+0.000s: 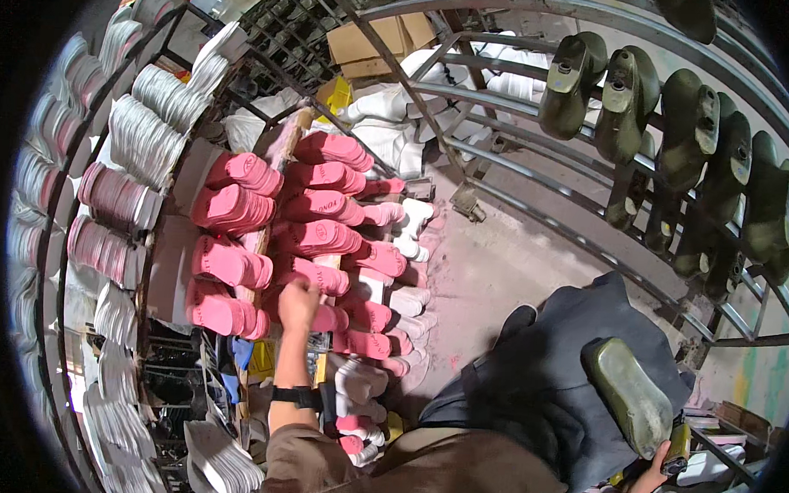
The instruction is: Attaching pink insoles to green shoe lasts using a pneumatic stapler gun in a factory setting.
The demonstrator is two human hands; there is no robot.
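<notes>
My left hand [298, 306] reaches into the stacked pink insoles [313, 277], its fingers curled against the edge of a stack. Whatever those fingers pinch is hidden. A dark band sits round my left wrist. At the lower right, my right hand [656, 462] grips one end of a glossy olive-green shoe last [628, 395], which lies over the dark grey cloth on my lap. Just beside the right fingers is a small yellow and black object [678, 449]; I cannot tell whether the hand touches it.
Metal rails [578, 209] at the right carry several green shoe lasts [627, 107]. At the left, a rack holds stacks of white insoles [146, 138]. White insole stacks [410, 301] flank the pink ones. A cardboard box [380, 44] stands at the back.
</notes>
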